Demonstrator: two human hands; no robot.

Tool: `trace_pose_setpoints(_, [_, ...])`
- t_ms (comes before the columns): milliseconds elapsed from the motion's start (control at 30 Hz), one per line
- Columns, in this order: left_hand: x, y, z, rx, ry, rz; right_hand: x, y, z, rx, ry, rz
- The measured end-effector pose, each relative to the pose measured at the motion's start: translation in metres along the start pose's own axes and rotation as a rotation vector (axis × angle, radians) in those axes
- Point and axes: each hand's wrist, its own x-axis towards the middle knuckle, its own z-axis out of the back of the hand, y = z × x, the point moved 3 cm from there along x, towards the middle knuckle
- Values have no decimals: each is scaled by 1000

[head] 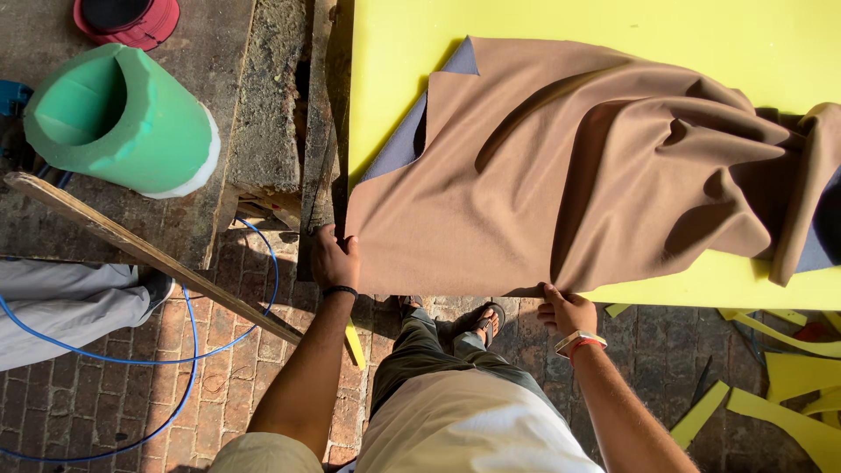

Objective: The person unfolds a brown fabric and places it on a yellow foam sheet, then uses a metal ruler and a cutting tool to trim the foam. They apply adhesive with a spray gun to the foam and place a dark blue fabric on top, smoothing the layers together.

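Brown fabric (561, 184) lies spread and rumpled over a bright yellow foam sheet (613, 35), its near edge hanging just at the sheet's front border. One far corner is folded back and shows a grey-blue underside, and deep folds gather toward the right end. The left hand (335, 258) is closed on the fabric's near left corner, fingers curled over the edge beside a weathered wooden beam (317, 131) that runs along the sheet's left side. The right hand (567, 311) pinches the near hem further right, thumb and fingers shut on the cloth where a fold meets the edge. A black band sits on the left wrist; a watch with a pale strap and a red band sit on the right.

Below, the person's grey trousers and a sandalled foot (488, 322) stand on a brick floor (105, 403). A blue hose (219, 346) loops across the bricks, crossed by a slanting wooden plank (149, 254). A green foam roll (118, 118) stands on a stone slab at upper left, near a red round object (127, 17). Yellow foam offcuts (788, 377) are scattered on the floor at right. Another person's pale trouser leg (61, 311) enters from the left.
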Motion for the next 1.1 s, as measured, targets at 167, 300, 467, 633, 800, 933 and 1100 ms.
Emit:
trace_pose_setpoints(167, [15, -41, -18, -165, 119, -204, 4, 42, -9, -260, 441, -147])
trace_pose_setpoints(300, [68, -98, -53, -272, 223, -274, 25, 144, -39, -357, 462, 137])
trace_pose_setpoints(467, [141, -183, -112, -208, 362, -219, 77, 275, -63, -469, -12, 425])
trace_pose_setpoints(633, [172, -193, -137, -308, 561, -220, 124, 349, -91, -671, -89, 758])
trace_pose_setpoints(800, [235, -132, -111, -588, 186, -143, 150, 376, -111, -940, -78, 689])
trace_pose_setpoints(933, [284, -90, -106, -412, 203, -53, 155, 366, -132, -1020, -3, 566])
trace_pose_setpoints(1100, [304, -97, -135, -18, 443, -186, 158, 355, -137, -1023, -44, 524])
